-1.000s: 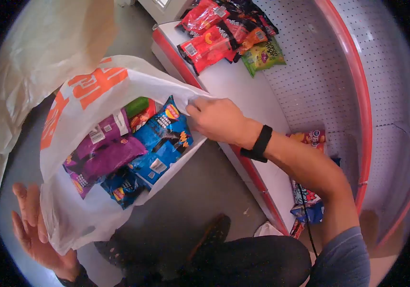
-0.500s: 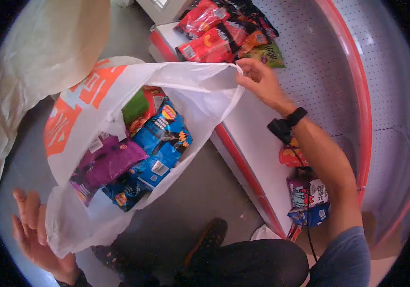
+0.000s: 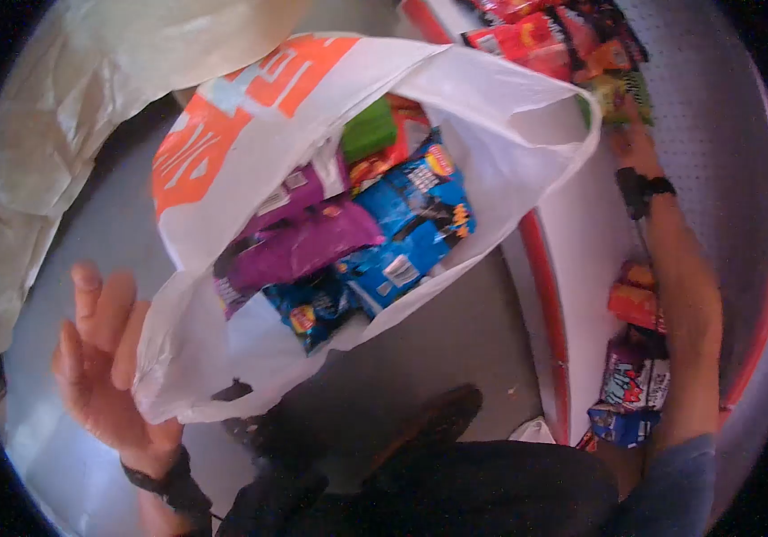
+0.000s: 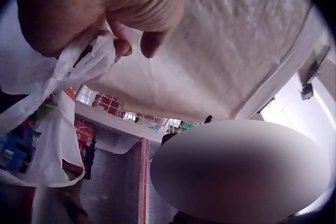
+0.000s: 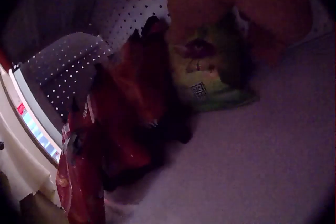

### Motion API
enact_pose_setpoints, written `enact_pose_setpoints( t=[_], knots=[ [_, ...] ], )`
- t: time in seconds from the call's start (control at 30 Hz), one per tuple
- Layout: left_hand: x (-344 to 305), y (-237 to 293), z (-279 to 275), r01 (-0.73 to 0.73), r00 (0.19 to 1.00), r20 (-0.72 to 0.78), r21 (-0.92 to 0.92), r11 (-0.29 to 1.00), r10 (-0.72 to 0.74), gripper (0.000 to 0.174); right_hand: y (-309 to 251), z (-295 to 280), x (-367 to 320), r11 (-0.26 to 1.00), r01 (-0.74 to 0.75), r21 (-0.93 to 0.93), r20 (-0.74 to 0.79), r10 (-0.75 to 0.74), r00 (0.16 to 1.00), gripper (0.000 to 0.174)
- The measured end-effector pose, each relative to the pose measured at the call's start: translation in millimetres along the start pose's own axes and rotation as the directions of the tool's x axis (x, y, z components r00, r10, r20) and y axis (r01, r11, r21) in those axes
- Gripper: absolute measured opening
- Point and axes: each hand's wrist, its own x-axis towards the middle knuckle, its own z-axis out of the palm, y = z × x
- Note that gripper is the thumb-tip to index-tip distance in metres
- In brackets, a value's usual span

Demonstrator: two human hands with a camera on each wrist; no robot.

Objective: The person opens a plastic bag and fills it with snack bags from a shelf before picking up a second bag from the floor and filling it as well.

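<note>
A white plastic bag (image 3: pixel 420 70) with orange lettering hangs with its mouth spread wide. Inside lie purple snack packs (image 3: pixel 303 246), blue chip packs (image 3: pixel 406 219), a green pack (image 3: pixel 369 130) and a red one. My left hand (image 3: pixel 106 367) holds the bag's left edge; in the left wrist view the gathered handle (image 4: pixel 97 58) runs through its curled fingers. On the shelf, my right hand (image 3: pixel 636 148) reaches a green snack pack (image 5: pixel 210 85), its fingers spread over the pack's upper part. The right wrist view is dark.
Red snack packs (image 3: pixel 527 45) lie beside the green pack on the white shelf (image 3: pixel 581 295). Nearer me on it are a patterned pack (image 3: pixel 636 371) and a blue pack (image 3: pixel 624 425). A pale sheet (image 3: pixel 115 98) drapes at left. The shelf's red edge (image 3: pixel 536 259) borders the floor.
My right hand has left the bag's right rim and moved onto the green pack on the shelf. The bag's mouth has widened; the left hand keeps its hold. The head view has shifted.
</note>
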Motion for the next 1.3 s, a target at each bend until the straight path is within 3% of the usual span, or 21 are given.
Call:
enact_pose_setpoints(
  t=[0.07, 0.2, 0.27, 0.43, 0.47, 0.5, 0.53, 0.6, 0.63, 0.67, 0.7, 0.8, 0.83, 0.87, 0.9, 0.93, 0.97, 1.0, 1.03, 1.1, 1.3],
  knots=[
    [-1.6, -0.9, 6.1, 0.008, 1.000, -0.011, 0.041, 0.999, -0.007, 0.047, -12.9, 23.4, -4.4, 0.952, 0.246, 0.179, -0.029, -0.245, 0.969, 0.066],
    [-7.4, -0.5, 1.7, 0.016, 0.999, 0.033, 0.131, 0.991, -0.020, 0.053, 3.9, -13.2, 47.1, 0.986, 0.067, -0.156, 0.142, -0.045, 0.989, 0.059],
    [-11.4, -7.6, 8.0, -0.065, 0.992, -0.086, 0.290, 0.955, 0.093, 0.056, -11.9, 17.1, 27.9, 0.878, -0.181, 0.444, 0.047, 0.179, 0.983, 0.051],
    [-19.6, -4.2, 6.9, 0.054, 0.986, -0.159, 0.579, 0.814, 0.047, 0.095, -6.9, 11.2, -31.6, 0.896, 0.025, 0.442, -0.100, 0.021, 0.995, 0.057],
    [-19.4, -3.3, 6.0, 0.054, 0.986, -0.159, 0.579, 0.814, 0.047, 0.095, 20.8, -19.2, -33.6, 0.937, 0.261, -0.230, -0.093, -0.288, 0.953, 0.059],
    [-19.1, -2.6, 4.3, 0.092, 0.992, -0.123, 0.608, 0.788, -0.020, 0.096, 36.7, -38.5, -43.5, 0.495, 0.391, -0.776, 0.109, -0.505, 0.856, 0.062],
    [-19.1, -2.2, 3.4, 0.127, 0.992, -0.091, 0.639, 0.759, -0.090, 0.096, 34.7, -36.4, -65.2, 0.495, 0.389, -0.777, 0.108, -0.504, 0.857, 0.062],
    [-20.8, 0.1, 5.8, 0.138, 0.990, -0.101, 0.674, 0.726, -0.094, 0.094, 5.4, -2.0, -127.4, 0.373, 0.640, -0.672, 0.195, -0.745, 0.638, 0.062],
    [-20.8, 3.5, 4.9, 0.221, 0.975, -0.123, 0.656, 0.722, -0.187, 0.091, -2.6, 8.5, -153.7, 0.372, 0.638, -0.674, 0.194, -0.744, 0.639, 0.062],
    [-20.5, 5.8, 4.7, 0.303, 0.950, -0.142, 0.637, 0.709, -0.278, 0.089, -9.2, 17.8, -178.2, 0.758, 0.527, -0.384, -0.189, -0.623, 0.759, 0.063],
    [-20.4, 5.9, 6.2, 0.302, 0.950, -0.138, 0.635, 0.711, -0.280, 0.089, -16.6, 22.1, -203.1, 0.924, 0.378, 0.055, -0.460, -0.313, 0.831, 0.063],
    [-21.6, 3.1, 9.0, 0.174, 0.983, -0.141, 0.486, 0.856, -0.120, 0.086, -7.9, 2.8, -271.4, 0.967, 0.254, -0.029, -0.540, -0.229, 0.810, 0.061],
    [-23.4, 2.2, 8.6, 0.170, 0.984, -0.137, 0.476, 0.863, -0.118, 0.086, 28.9, -27.0, -284.3, 0.725, 0.255, -0.640, -0.387, -0.590, 0.708, 0.049],
    [-25.5, 1.6, 7.4, 0.162, 0.985, -0.130, 0.461, 0.873, -0.114, 0.086, 45.0, -44.7, -291.9, 0.166, 0.149, -0.975, -0.036, -0.777, 0.628, 0.037],
    [-27.1, 1.1, 8.5, 0.156, 0.986, -0.126, 0.450, 0.879, -0.111, 0.086, 23.3, -46.3, -315.8, 0.162, 0.143, -0.976, -0.038, -0.779, 0.625, 0.037],
    [-28.1, 0.6, 10.9, 0.151, 0.987, -0.122, 0.440, 0.885, -0.107, 0.086, -19.7, -29.0, -343.2, 0.686, 0.401, -0.607, -0.150, -0.594, 0.790, 0.035],
    [-28.0, -0.1, 12.4, 0.145, 0.988, -0.115, 0.430, 0.891, -0.105, 0.086, -104.6, 107.0, -359.8, 0.925, 0.377, 0.041, -0.078, -0.373, 0.925, 0.033],
    [-27.9, -1.0, 14.4, 0.140, 0.989, -0.111, 0.421, 0.896, -0.102, 0.085, -135.0, 111.8, -354.6, 0.687, 0.707, -0.171, 0.345, -0.630, 0.696, 0.032],
    [-28.5, -1.7, 15.9, 0.134, 0.989, -0.107, 0.412, 0.901, -0.098, 0.085, -155.5, 120.3, -346.8, 0.293, 0.940, -0.175, 0.741, -0.589, 0.322, 0.030],
    [-30.3, -2.8, 17.6, 0.123, 0.991, -0.103, 0.395, 0.910, -0.089, 0.085, -176.5, 186.7, -351.8, 0.045, 0.998, -0.041, 0.713, -0.698, 0.061, 0.029],
    [-38.0, 0.7, 24.7, 0.090, 0.992, -0.119, 0.358, 0.929, -0.050, 0.085, -194.5, 314.2, -377.7, 0.062, 0.997, -0.051, 0.704, -0.705, 0.080, 0.019]
  ],
)
